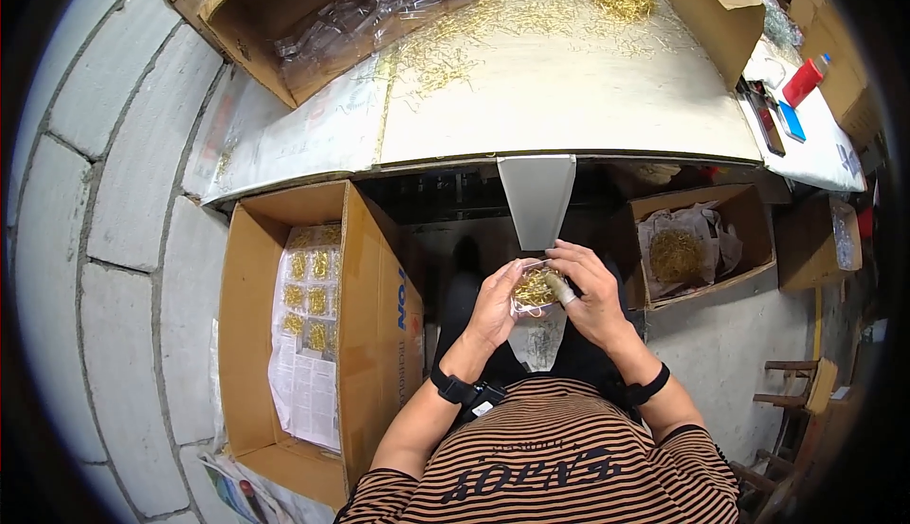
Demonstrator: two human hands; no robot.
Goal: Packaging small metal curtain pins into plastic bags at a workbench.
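Plastic box (519, 309) grasped in both hands (494, 308) (595, 289), sides partly hidden, gold contents (535, 287) indistinct

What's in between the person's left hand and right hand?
In the head view, a small clear plastic box holding thin gold-coloured metal pieces sits between the left hand and right hand; both touch it.

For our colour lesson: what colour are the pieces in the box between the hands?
The pieces are gold, as the head view shows.
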